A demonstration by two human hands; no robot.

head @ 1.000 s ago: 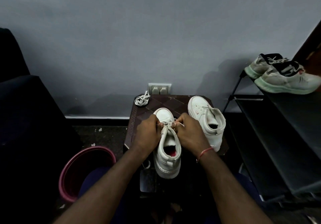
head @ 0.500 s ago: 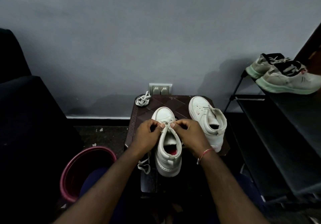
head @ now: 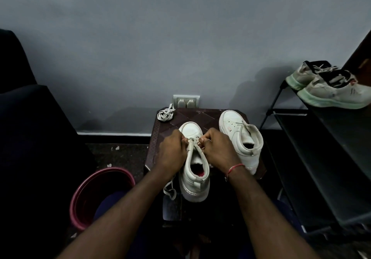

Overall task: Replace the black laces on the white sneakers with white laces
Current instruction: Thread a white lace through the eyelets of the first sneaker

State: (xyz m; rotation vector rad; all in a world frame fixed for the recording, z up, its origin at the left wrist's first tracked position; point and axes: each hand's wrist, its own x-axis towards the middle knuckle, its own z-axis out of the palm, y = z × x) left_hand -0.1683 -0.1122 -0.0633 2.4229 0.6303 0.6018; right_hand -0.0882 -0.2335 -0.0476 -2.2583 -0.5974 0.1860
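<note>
**White lace (head: 192, 142) pinched in both hands over a high-top sneaker (head: 195, 171)**

A person seated at a small dark-brown table (head: 200, 116) works on the white high-top sneaker, which lies in the middle of the scene with its toe pointing far and its heel toward the person. The left hand (head: 173, 154) and the right hand (head: 217, 152) meet above the tongue, both with fingers curled and each pinching the lace at the eyelets. A loose lace end (head: 170, 190) hangs beside the shoe's left side, near the heel. The second white sneaker (head: 241, 138) stands just to the right on the table, toe far, apart from the hands. A coiled lace (head: 165, 114) sits on the table's far left corner, below a wall socket (head: 186, 101). A red thread (head: 234, 168) circles the right wrist. A maroon bucket (head: 100, 194) stands on the floor at near left. At right, a pair of grey sneakers with green soles (head: 331, 92) rests on top of a black shoe rack (head: 321, 158).
</note>
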